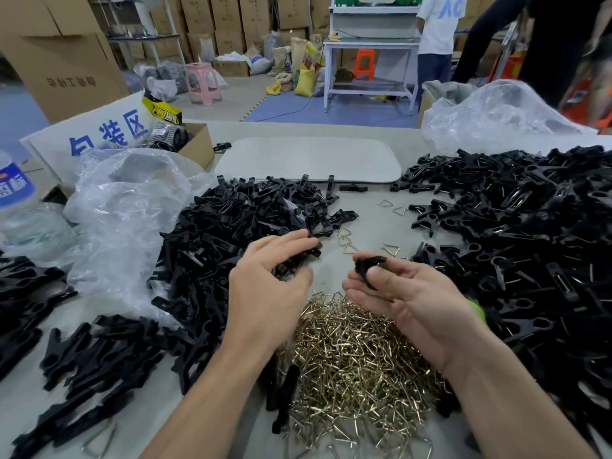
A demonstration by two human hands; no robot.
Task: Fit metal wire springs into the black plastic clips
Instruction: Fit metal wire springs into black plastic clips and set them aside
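My right hand (407,299) lies palm up over the heap of brass-coloured wire springs (351,369) and pinches a black plastic clip (368,268) between thumb and fingers. My left hand (268,279) reaches into the edge of the left pile of black clip parts (231,226), its fingers curled round a few black pieces (298,256). A few loose triangular springs (346,238) lie on the table between the hands and the piles. A large pile of black clips with springs in them (516,246) covers the right side.
Crumpled clear plastic bags (122,220) lie at left and far right. A pale tray (308,160) sits beyond the piles. A cardboard box (195,144), a sign and a water bottle (16,187) stand at left. More black parts (82,366) lie at lower left. People stand at the back right.
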